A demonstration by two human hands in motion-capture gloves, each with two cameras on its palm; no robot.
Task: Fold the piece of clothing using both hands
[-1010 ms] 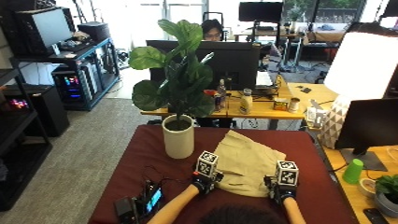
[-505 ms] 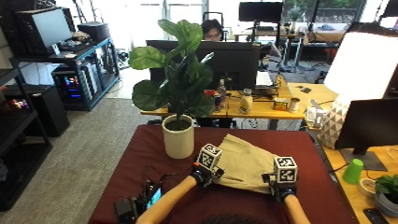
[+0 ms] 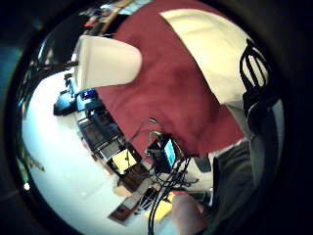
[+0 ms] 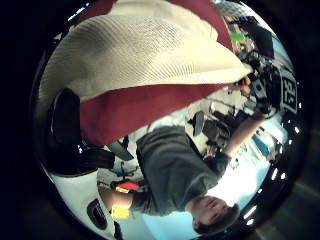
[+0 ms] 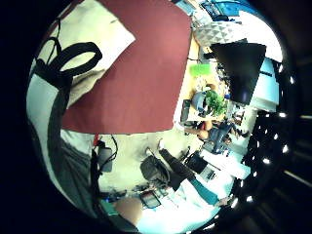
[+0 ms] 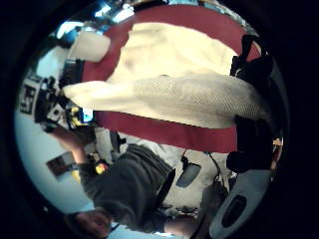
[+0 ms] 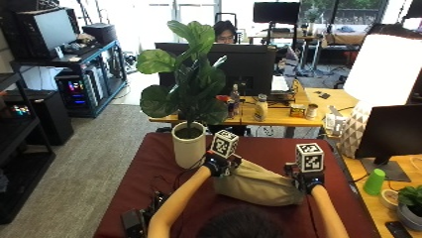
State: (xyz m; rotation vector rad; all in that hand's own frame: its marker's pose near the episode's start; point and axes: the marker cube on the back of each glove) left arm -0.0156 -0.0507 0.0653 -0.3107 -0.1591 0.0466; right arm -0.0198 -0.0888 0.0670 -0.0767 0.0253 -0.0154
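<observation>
While the near hem hangs lifted, left hand (image 7: 216,165) and right hand (image 7: 304,179) each pinch a corner of the cream garment (image 7: 256,183), fingers curled on the cloth. Its far part lies on the dark red table cover (image 7: 151,163). First fold seems under way, not laid down. Beyond stands the white plant pot (image 7: 188,151).
</observation>
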